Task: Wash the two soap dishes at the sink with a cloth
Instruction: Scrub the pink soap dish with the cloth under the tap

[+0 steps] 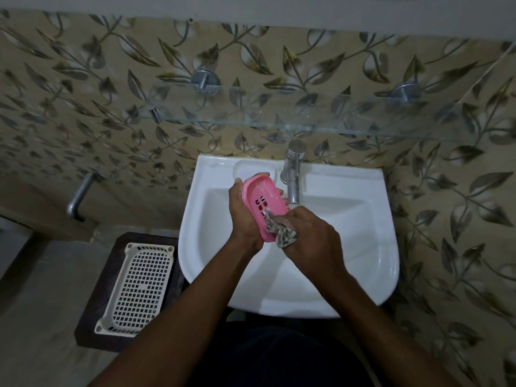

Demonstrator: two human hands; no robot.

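A pink soap dish (261, 195) with drain slots is held tilted over the white sink (363, 233), its hollow side facing me. My left hand (244, 219) grips it from the left and below. My right hand (312, 236) holds a crumpled grey patterned cloth (282, 233) pressed against the dish's lower end. Only one soap dish is in view.
A chrome tap (291, 174) stands at the sink's back edge, just right of the dish. A glass shelf (279, 118) juts from the leaf-patterned wall above. A white perforated basket (136, 286) lies on a dark stand left of the sink. A wall pipe (79, 195) sticks out at left.
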